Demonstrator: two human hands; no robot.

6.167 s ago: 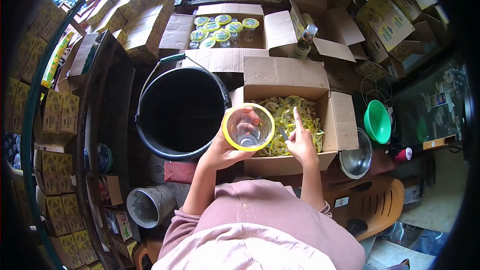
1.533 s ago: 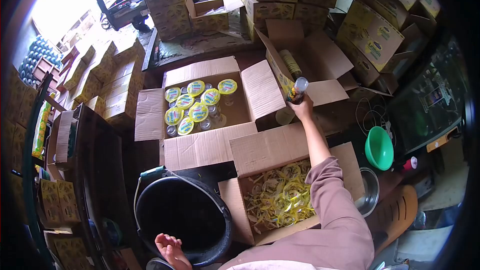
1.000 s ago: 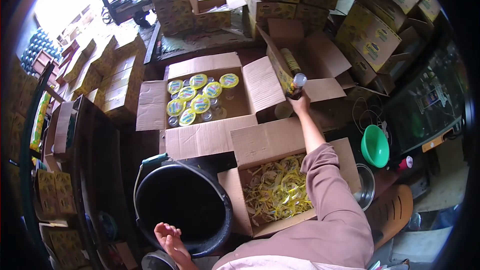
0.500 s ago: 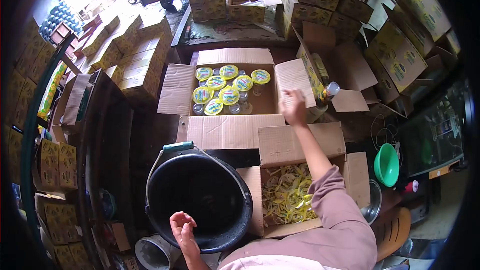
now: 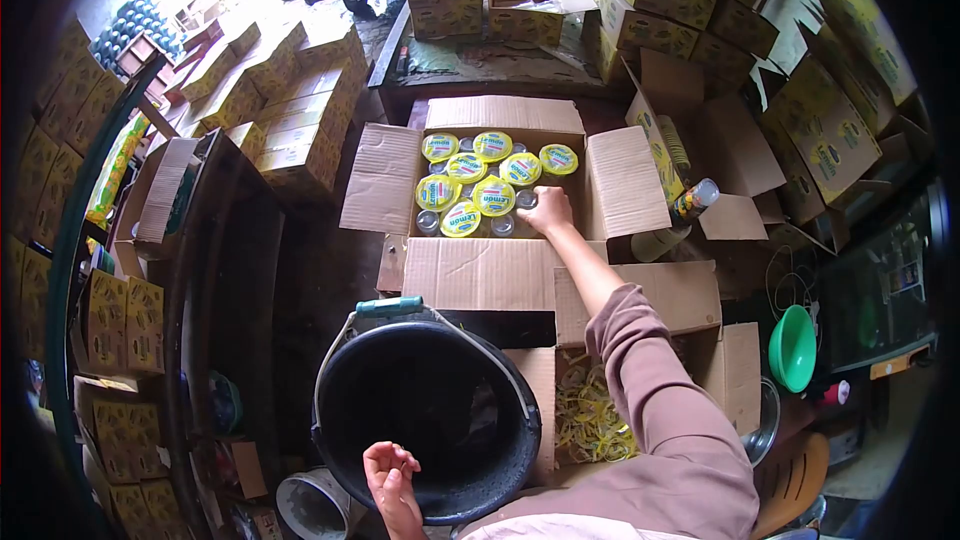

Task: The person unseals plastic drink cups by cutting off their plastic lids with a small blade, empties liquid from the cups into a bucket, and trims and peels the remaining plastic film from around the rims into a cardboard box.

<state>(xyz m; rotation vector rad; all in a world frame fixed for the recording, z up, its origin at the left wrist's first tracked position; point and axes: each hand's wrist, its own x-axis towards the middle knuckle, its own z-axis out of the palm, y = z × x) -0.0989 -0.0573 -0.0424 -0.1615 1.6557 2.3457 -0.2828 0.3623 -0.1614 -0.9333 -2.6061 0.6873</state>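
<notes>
My right hand (image 5: 549, 212) reaches into an open cardboard box (image 5: 505, 115), its fingers closed around a small clear round container (image 5: 526, 199). Several containers with yellow lids marked Lemon (image 5: 494, 196) lie left of and above that hand in the box. More clear round tops show between them. My left hand (image 5: 391, 475) hovers over the near rim of a black bucket (image 5: 330, 410). Its fingers are loosely curled and a little apart, with nothing visible in them.
A box of yellow strips (image 5: 595, 420) is under my right forearm. A bottle (image 5: 695, 200) stands right of the main box. A green bowl (image 5: 793, 348) is at the right, a pale bucket (image 5: 312, 505) at the lower left. Stacked yellow cartons (image 5: 290, 110) line the back.
My right hand has moved from the box's right flap down into the box, to a clear container. My left hand stays by the bucket, and the whole view has shifted slightly.
</notes>
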